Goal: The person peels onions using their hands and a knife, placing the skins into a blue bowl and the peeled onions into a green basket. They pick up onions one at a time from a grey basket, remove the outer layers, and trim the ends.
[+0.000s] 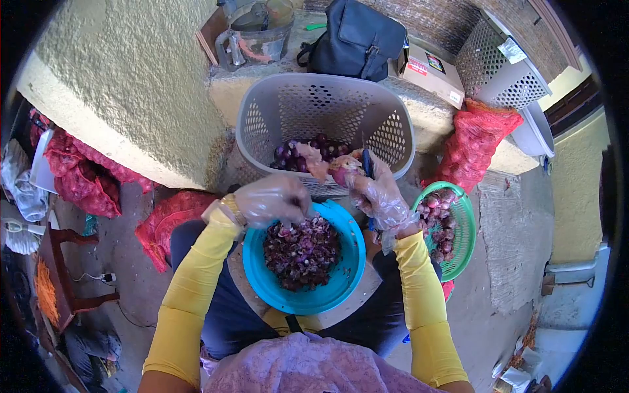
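Note:
Both my hands wear clear plastic gloves. My right hand (380,196) grips a red onion (343,173) and a knife (367,162), whose thin dark blade points up, over the near rim of a grey perforated basket (260,105). Above a turquoise basin (255,278), my left hand (272,198) is closed with fingers curled; what they hold, if anything, is hidden. Purple onion skins (301,254) fill the middle of the basin. Inside the basket lie several shiny purple onions (285,154).
A green basket (469,229) of unpeeled onions stands at my right. Red mesh sacks lie right (475,141) and left (171,219). Behind the grey basket are a black bag (357,39), a cardboard box (432,73) and a clear pail (259,36) on a ledge.

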`<action>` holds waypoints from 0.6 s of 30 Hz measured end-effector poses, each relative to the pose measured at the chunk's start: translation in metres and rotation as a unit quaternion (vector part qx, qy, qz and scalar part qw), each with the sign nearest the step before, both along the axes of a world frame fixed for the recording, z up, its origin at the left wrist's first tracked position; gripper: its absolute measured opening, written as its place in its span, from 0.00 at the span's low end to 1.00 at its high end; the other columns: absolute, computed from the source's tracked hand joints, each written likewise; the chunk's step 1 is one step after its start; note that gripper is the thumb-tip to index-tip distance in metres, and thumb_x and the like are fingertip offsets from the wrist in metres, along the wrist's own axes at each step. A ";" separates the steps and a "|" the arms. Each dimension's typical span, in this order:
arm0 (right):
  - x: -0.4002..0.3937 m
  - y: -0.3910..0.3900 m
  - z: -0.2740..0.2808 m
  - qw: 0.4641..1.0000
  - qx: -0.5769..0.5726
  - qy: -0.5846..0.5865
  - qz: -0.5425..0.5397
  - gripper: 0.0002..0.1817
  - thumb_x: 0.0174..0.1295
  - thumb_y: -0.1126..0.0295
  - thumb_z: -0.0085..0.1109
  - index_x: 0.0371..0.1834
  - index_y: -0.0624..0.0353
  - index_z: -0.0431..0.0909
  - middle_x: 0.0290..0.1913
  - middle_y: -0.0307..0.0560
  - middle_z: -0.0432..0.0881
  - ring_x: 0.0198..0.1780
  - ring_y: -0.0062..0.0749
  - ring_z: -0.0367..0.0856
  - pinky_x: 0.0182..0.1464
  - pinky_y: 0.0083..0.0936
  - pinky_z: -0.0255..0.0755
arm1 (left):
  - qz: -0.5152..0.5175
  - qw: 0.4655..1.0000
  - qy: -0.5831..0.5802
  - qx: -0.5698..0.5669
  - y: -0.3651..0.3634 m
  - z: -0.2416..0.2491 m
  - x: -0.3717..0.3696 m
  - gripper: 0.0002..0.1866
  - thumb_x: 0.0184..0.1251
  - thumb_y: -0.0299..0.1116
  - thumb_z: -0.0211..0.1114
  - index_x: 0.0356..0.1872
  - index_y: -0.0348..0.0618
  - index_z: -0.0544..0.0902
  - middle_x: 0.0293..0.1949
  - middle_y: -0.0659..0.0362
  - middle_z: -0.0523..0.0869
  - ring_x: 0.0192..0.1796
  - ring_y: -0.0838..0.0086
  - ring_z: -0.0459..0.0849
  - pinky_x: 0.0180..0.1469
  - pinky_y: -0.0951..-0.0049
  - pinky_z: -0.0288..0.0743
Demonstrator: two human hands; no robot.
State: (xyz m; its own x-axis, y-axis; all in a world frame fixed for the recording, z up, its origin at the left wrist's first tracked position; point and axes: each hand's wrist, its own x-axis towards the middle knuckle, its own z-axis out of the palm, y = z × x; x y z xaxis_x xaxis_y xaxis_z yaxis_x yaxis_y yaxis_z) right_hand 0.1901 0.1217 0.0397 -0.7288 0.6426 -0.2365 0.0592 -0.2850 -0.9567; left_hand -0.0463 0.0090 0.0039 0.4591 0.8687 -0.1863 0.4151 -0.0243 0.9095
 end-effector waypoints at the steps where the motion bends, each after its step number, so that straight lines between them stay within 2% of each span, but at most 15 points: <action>1: 0.000 0.000 -0.002 1.000 0.001 -0.009 0.000 0.22 0.62 0.62 0.76 0.54 0.56 0.77 0.32 0.30 0.79 0.23 0.13 0.71 0.24 0.15 0.62 | -0.015 0.997 -0.024 -0.078 -0.002 -0.002 0.004 0.13 0.66 0.31 0.70 0.46 0.33 0.87 0.44 0.52 0.91 0.49 0.67 0.89 0.56 0.63 0.81; 2: 0.000 0.000 -0.002 1.000 0.002 -0.009 0.000 0.22 0.62 0.62 0.76 0.54 0.56 0.77 0.32 0.30 0.79 0.23 0.13 0.71 0.24 0.15 0.62 | -0.014 0.997 -0.024 -0.077 -0.002 -0.002 0.009 0.13 0.66 0.31 0.70 0.46 0.33 0.87 0.44 0.52 0.91 0.49 0.67 0.89 0.56 0.63 0.81; 4: 0.000 -0.001 -0.001 1.000 0.006 -0.017 0.013 0.24 0.62 0.62 0.75 0.56 0.57 0.76 0.32 0.31 0.79 0.24 0.14 0.72 0.25 0.16 0.64 | -0.071 0.985 0.079 0.135 -0.001 0.001 0.017 0.16 0.64 0.37 0.74 0.45 0.33 0.88 0.44 0.51 0.91 0.51 0.63 0.88 0.60 0.59 0.77; 5: 0.000 0.000 -0.002 1.000 0.007 -0.017 0.013 0.24 0.62 0.62 0.75 0.56 0.57 0.76 0.32 0.31 0.79 0.24 0.14 0.72 0.25 0.16 0.64 | -0.025 0.987 0.145 0.069 -0.002 0.005 0.018 0.24 0.62 0.42 0.77 0.52 0.35 0.85 0.45 0.50 0.90 0.53 0.62 0.87 0.60 0.59 0.76; 6: 0.001 0.002 -0.005 0.999 0.011 -0.024 0.019 0.24 0.62 0.62 0.75 0.57 0.57 0.75 0.33 0.32 0.80 0.25 0.14 0.73 0.25 0.16 0.65 | -0.025 0.987 0.145 0.070 -0.003 0.011 0.017 0.24 0.62 0.42 0.77 0.52 0.35 0.85 0.45 0.50 0.90 0.53 0.62 0.87 0.60 0.59 0.76; 8: 0.002 0.003 -0.006 0.999 0.015 -0.031 0.025 0.25 0.62 0.62 0.75 0.57 0.57 0.75 0.33 0.32 0.80 0.25 0.14 0.74 0.26 0.17 0.66 | 0.110 0.991 0.052 0.060 -0.004 0.018 0.015 0.35 0.61 0.45 0.78 0.65 0.37 0.79 0.56 0.49 0.86 0.57 0.63 0.84 0.61 0.60 0.76; 9: 0.002 0.003 -0.004 0.998 0.017 -0.048 0.031 0.25 0.61 0.64 0.75 0.58 0.58 0.75 0.36 0.33 0.81 0.28 0.15 0.76 0.29 0.17 0.69 | 0.089 0.991 -0.023 0.094 0.001 0.016 0.014 0.41 0.62 0.37 0.79 0.74 0.39 0.71 0.66 0.51 0.78 0.62 0.64 0.80 0.66 0.62 0.75; 10: 0.002 0.003 -0.003 0.997 0.018 -0.065 0.037 0.25 0.61 0.66 0.75 0.58 0.58 0.75 0.38 0.34 0.81 0.31 0.16 0.77 0.32 0.17 0.71 | 0.089 0.991 -0.023 0.095 -0.001 0.012 0.016 0.41 0.62 0.37 0.79 0.74 0.39 0.71 0.66 0.51 0.78 0.62 0.64 0.80 0.66 0.62 0.75; 11: 0.001 0.003 -0.009 0.997 0.018 -0.065 0.037 0.25 0.61 0.66 0.75 0.58 0.58 0.75 0.38 0.34 0.81 0.31 0.16 0.77 0.32 0.17 0.71 | 0.147 0.977 -0.156 0.010 -0.004 0.006 0.019 0.41 0.61 0.32 0.79 0.75 0.39 0.70 0.70 0.52 0.75 0.65 0.65 0.78 0.68 0.62 0.75; 12: -0.003 0.001 -0.018 0.999 0.020 -0.002 0.036 0.26 0.59 0.69 0.75 0.60 0.58 0.75 0.41 0.35 0.81 0.35 0.17 0.78 0.37 0.18 0.73 | 0.201 0.934 -0.284 -0.075 -0.006 0.006 0.022 0.42 0.61 0.27 0.79 0.77 0.39 0.68 0.75 0.53 0.71 0.68 0.66 0.77 0.69 0.63 0.74; 13: -0.005 0.000 -0.024 0.997 0.021 0.061 0.036 0.28 0.58 0.72 0.75 0.61 0.58 0.74 0.44 0.36 0.81 0.40 0.18 0.80 0.42 0.19 0.76 | 0.201 0.934 -0.284 -0.075 -0.004 0.007 0.025 0.42 0.61 0.27 0.79 0.77 0.39 0.68 0.75 0.53 0.71 0.68 0.66 0.77 0.69 0.63 0.74; 14: -0.003 0.001 -0.025 0.997 0.021 0.061 0.036 0.28 0.58 0.72 0.75 0.61 0.58 0.74 0.44 0.36 0.81 0.40 0.18 0.80 0.42 0.19 0.76 | 0.223 0.921 -0.321 0.003 -0.001 0.008 0.031 0.39 0.62 0.24 0.77 0.75 0.38 0.71 0.74 0.53 0.73 0.69 0.67 0.77 0.70 0.64 0.74; 15: -0.003 -0.002 -0.018 0.997 0.002 0.058 0.046 0.29 0.57 0.74 0.74 0.62 0.59 0.74 0.46 0.36 0.81 0.43 0.19 0.80 0.47 0.20 0.76 | 0.243 0.899 -0.355 0.080 0.001 0.011 0.034 0.35 0.63 0.22 0.76 0.72 0.38 0.74 0.73 0.52 0.75 0.69 0.68 0.77 0.70 0.65 0.75; 16: -0.004 -0.003 -0.015 0.997 -0.017 0.055 0.056 0.30 0.56 0.76 0.74 0.63 0.59 0.74 0.48 0.37 0.81 0.47 0.20 0.80 0.52 0.22 0.77 | 0.243 0.899 -0.355 0.080 0.000 0.014 0.033 0.35 0.63 0.22 0.76 0.72 0.38 0.74 0.73 0.52 0.75 0.69 0.68 0.77 0.70 0.65 0.75; 18: -0.004 -0.002 -0.017 0.997 -0.007 0.044 0.059 0.30 0.57 0.76 0.74 0.64 0.59 0.73 0.48 0.37 0.81 0.48 0.20 0.80 0.53 0.22 0.77 | 0.266 0.914 -0.305 0.014 0.001 0.020 0.031 0.25 0.64 0.21 0.74 0.63 0.31 0.81 0.58 0.57 0.84 0.52 0.76 0.85 0.53 0.73 0.83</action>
